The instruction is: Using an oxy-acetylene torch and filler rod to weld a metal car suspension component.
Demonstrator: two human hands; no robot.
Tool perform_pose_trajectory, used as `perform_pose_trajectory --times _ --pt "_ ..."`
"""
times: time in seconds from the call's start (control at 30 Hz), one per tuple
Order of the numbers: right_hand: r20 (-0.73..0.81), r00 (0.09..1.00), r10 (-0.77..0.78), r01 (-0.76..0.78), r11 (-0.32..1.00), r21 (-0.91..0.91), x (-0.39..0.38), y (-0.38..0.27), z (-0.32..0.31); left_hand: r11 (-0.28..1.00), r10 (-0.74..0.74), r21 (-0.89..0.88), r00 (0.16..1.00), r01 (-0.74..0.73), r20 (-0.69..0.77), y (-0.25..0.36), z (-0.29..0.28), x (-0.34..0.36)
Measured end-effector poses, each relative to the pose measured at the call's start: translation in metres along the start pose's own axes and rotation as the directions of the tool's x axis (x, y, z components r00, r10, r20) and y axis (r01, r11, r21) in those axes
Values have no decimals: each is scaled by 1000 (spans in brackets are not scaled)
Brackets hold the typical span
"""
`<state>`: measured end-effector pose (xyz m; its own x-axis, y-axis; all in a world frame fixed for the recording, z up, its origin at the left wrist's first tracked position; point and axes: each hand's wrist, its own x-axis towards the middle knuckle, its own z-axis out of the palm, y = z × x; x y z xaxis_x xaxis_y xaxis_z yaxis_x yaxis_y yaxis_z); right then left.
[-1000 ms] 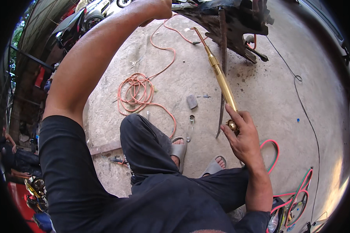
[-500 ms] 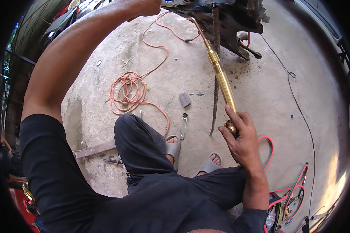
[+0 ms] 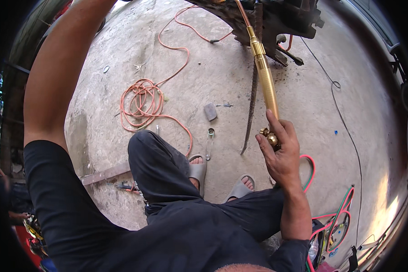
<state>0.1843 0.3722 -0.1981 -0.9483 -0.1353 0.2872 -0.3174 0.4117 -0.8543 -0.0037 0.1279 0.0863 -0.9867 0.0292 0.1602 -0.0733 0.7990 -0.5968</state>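
Observation:
My right hand (image 3: 283, 156) is closed around the lower end of a brass gas torch (image 3: 266, 77), with the thumb beside its round valve knobs (image 3: 268, 136). The torch points up and away from me. Its copper neck (image 3: 243, 12) reaches a dark, dirty metal assembly (image 3: 285, 22) at the top edge, where a small orange glow shows. A rusty ribbed rod (image 3: 253, 95) slants down from the assembly, just left of the torch. My left forearm (image 3: 61, 68) stretches up past the top left edge, so the left hand is out of sight.
An orange cable (image 3: 143, 104) lies coiled on the concrete floor. Near my sandals are a grey block (image 3: 210, 111) and a metal piece with a clear tube (image 3: 210, 140). Red and green hoses (image 3: 344, 208) loop at the lower right. A thin black cable (image 3: 347, 124) runs along the right.
My left arm has swung further up and left, taking the hand out of view. The torch and right hand have shifted slightly upward in the picture, and the view itself has moved a little.

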Motion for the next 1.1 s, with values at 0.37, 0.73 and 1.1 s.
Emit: perform_pose_trajectory --times 0.37,0.73,1.1 --pt "-7 1000 -2 2 999 42 12 2 7 1000 -13 -24 1000 12 -16 -6 -4 -5" --pt "1 1000 8 -8 999 54 9 3 6 999 -20 -40 1000 19 -16 -9 -6 -8" --pt "-24 1000 -20 21 1000 21 10 6 7 999 -32 -8 999 33 22 -6 -9 -6"
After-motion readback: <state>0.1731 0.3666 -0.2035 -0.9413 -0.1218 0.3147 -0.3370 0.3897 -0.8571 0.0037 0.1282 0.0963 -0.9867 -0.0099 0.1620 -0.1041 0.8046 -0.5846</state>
